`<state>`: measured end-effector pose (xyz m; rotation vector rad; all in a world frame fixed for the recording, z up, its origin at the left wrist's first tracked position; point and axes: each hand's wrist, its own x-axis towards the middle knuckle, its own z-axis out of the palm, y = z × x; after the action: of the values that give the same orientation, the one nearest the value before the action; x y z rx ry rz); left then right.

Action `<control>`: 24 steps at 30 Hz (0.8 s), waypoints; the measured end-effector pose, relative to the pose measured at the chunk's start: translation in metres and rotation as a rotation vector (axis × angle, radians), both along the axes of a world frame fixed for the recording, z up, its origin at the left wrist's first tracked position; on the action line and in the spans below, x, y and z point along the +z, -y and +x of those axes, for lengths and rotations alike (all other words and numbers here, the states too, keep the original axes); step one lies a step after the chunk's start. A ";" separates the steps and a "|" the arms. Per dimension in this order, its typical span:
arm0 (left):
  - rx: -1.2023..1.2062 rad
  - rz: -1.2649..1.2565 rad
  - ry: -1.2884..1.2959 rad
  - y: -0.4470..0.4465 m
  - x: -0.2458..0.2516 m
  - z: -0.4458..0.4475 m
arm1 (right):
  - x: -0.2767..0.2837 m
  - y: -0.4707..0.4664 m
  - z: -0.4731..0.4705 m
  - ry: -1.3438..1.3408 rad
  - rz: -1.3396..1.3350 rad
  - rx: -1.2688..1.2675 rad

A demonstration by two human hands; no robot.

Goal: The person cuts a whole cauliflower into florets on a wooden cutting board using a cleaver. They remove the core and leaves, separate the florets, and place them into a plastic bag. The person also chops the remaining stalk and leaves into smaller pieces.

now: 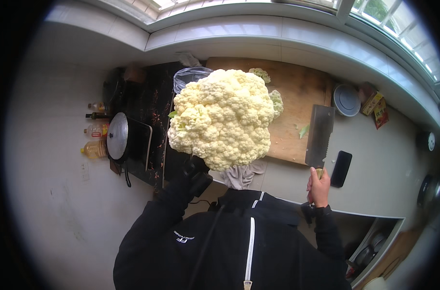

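A large cauliflower head (223,119) is raised close to the camera, above the left part of a wooden cutting board (292,79). My left arm reaches up to its underside, but the cauliflower hides my left hand, so its grip cannot be seen. In my right hand (318,188) is the handle of a cleaver (319,134); its wide blade points away from me over the board's right edge. Small cauliflower florets (260,75) lie on the board, partly behind the head. A green leaf piece (304,131) and crumbs rest left of the blade.
A smartphone (341,169) lies right of the cleaver handle. Beyond it are a round bowl (347,100) and food packets (381,114). A cloth (241,175) sits at the counter's front edge. Left are a plastic bag (187,78), a lidded pan (117,136) and several bottles (95,149).
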<state>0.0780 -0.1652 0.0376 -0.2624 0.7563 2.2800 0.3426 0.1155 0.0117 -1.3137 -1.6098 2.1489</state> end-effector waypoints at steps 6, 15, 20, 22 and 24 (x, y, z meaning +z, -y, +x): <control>-0.003 0.104 0.058 -0.006 -0.013 0.001 | -0.003 0.005 0.007 -0.002 0.017 0.045; -0.018 0.165 0.104 -0.012 -0.025 0.006 | -0.007 0.012 0.011 -0.056 -0.009 0.084; -0.034 0.169 0.100 -0.014 -0.026 0.008 | -0.005 0.016 0.011 -0.025 0.008 0.093; -0.037 0.169 0.101 -0.014 -0.027 0.007 | -0.003 0.016 0.011 -0.030 0.040 0.112; -0.043 0.162 0.097 -0.016 -0.027 0.005 | 0.000 0.017 0.011 -0.010 0.043 0.112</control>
<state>0.0828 -0.1495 0.0102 -0.2761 0.5201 2.2551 0.3533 0.0986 0.0117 -1.2254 -1.7552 2.1660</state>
